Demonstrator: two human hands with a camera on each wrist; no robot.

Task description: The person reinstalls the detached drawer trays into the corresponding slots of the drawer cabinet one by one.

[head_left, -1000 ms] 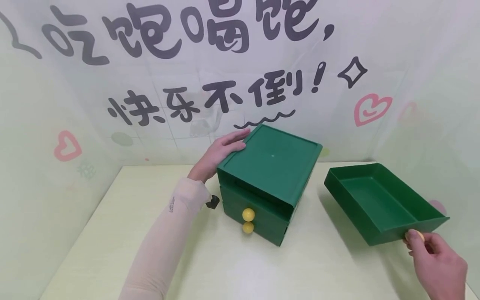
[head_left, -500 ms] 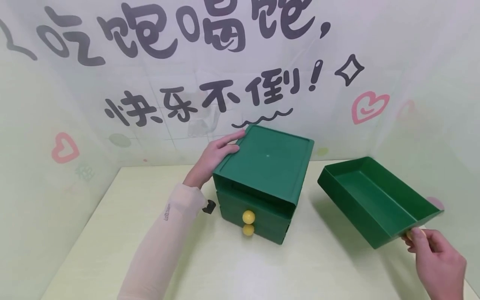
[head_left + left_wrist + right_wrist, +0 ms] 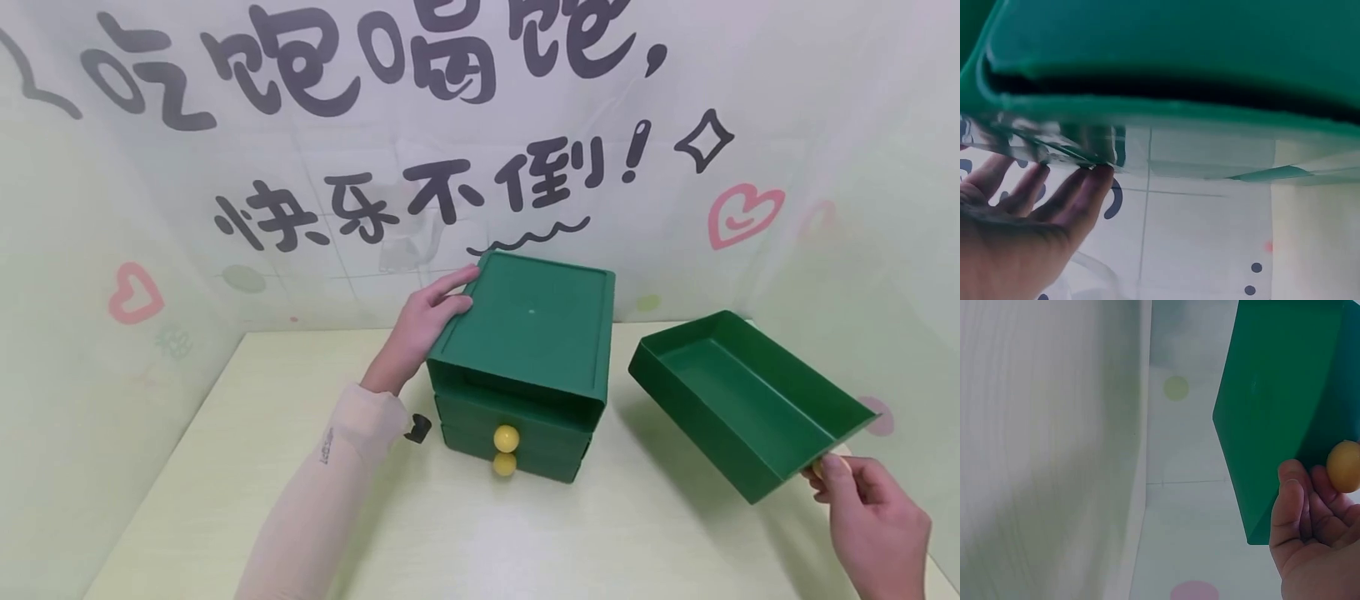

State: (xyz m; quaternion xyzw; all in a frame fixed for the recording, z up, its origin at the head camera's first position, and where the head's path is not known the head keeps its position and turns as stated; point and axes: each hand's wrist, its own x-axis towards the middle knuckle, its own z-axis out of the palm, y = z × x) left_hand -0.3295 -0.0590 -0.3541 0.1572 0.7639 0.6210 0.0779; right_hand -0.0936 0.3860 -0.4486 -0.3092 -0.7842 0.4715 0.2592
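Observation:
A green drawer cabinet stands on the table, its top slot without a drawer. Below the slot, two drawer fronts carry round yellow knobs. My left hand rests against the cabinet's left side and top edge, fingers fairly straight; its fingers touch the wall of the cabinet in the left wrist view. At the right, my right hand pinches the yellow knob of a pulled-out green drawer. The drawer is held above the table, tilted, and nothing lies in it.
The pale table runs back to a white wall sheet with dark lettering and pink hearts. Side sheets enclose the table left and right. A small black piece shows by the left sleeve.
The cabinet has turned so that its front faces me more squarely, my left hand moving with it. The drawer in my right hand has shifted slightly left and tilted more.

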